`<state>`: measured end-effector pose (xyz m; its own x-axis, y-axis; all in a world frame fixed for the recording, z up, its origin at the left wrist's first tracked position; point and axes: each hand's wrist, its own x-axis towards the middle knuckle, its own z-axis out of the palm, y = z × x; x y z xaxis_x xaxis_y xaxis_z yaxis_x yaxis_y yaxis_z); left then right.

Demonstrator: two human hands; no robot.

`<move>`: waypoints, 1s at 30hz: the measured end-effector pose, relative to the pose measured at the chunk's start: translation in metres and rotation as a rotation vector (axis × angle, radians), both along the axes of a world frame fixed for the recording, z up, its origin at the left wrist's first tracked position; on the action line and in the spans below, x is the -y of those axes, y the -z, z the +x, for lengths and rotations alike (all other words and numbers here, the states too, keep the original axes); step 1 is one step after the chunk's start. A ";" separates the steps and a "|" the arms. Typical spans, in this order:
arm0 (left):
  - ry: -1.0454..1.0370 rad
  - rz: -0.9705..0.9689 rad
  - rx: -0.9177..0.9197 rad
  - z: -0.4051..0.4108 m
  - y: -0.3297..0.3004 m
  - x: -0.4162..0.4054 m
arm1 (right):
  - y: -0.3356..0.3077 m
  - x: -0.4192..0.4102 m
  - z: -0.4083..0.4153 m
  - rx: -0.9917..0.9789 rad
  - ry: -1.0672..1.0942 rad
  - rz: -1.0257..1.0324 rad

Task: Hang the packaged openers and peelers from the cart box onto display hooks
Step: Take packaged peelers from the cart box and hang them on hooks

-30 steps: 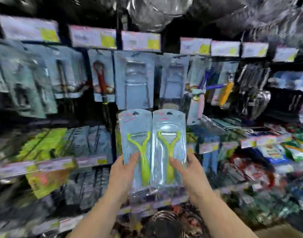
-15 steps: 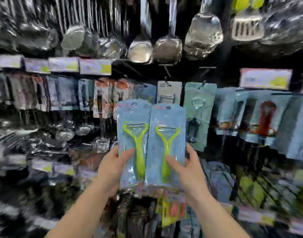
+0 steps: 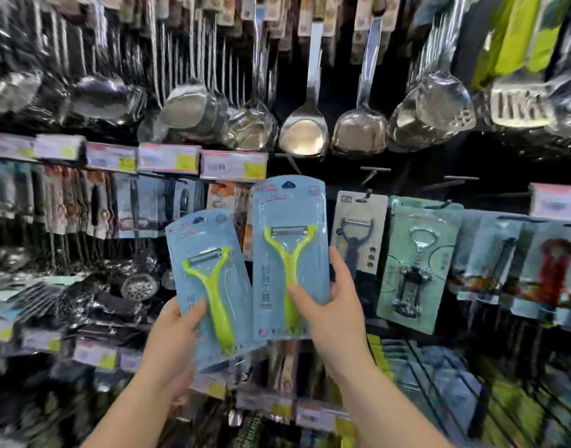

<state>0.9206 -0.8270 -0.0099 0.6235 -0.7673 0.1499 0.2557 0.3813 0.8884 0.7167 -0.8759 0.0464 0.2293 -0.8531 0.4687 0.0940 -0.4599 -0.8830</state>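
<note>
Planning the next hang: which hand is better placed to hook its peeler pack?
Probably the right hand: its peeler pack is upright and raised nearer the bare hooks; the left pack sits lower, tilted.

Steel ladles (image 3: pixel 305 130) and spatulas (image 3: pixel 361 137) hang in a row from the top of a dark display wall, with a slotted turner (image 3: pixel 516 105) at the right end. Below them runs a strip of price labels (image 3: pixel 167 158), pale with yellow patches. A round metal strainer (image 3: pixel 139 287) lies among blurred wire utensils at the left. More price labels (image 3: pixel 95 354) line a lower shelf edge.
</note>
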 end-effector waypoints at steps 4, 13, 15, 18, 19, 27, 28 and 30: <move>0.002 0.011 0.019 0.002 0.002 -0.007 | -0.012 0.004 0.010 0.028 0.007 -0.005; 0.044 0.056 0.030 0.009 0.010 -0.014 | -0.002 0.003 0.017 0.025 0.088 0.067; 0.045 0.050 0.030 0.012 0.011 -0.012 | -0.001 0.005 0.018 0.009 0.114 0.072; 0.043 0.046 0.036 0.014 0.014 -0.005 | -0.011 0.017 0.022 -0.011 0.138 0.089; 0.041 0.042 0.040 0.013 0.014 -0.003 | -0.016 0.021 0.025 -0.024 0.140 0.111; 0.153 -0.044 0.145 -0.002 0.010 0.008 | 0.012 0.002 0.025 -0.303 0.110 -0.039; 0.183 -0.074 0.159 -0.009 0.006 0.010 | 0.018 -0.002 0.025 -0.292 0.034 -0.002; 0.240 -0.121 0.192 -0.022 -0.005 0.014 | 0.026 -0.007 0.025 -0.232 -0.027 0.034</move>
<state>0.8986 -0.8407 -0.0050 0.3785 -0.8584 0.3464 0.1836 0.4364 0.8808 0.7412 -0.8684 0.0204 0.3506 -0.8595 0.3720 -0.1018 -0.4299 -0.8971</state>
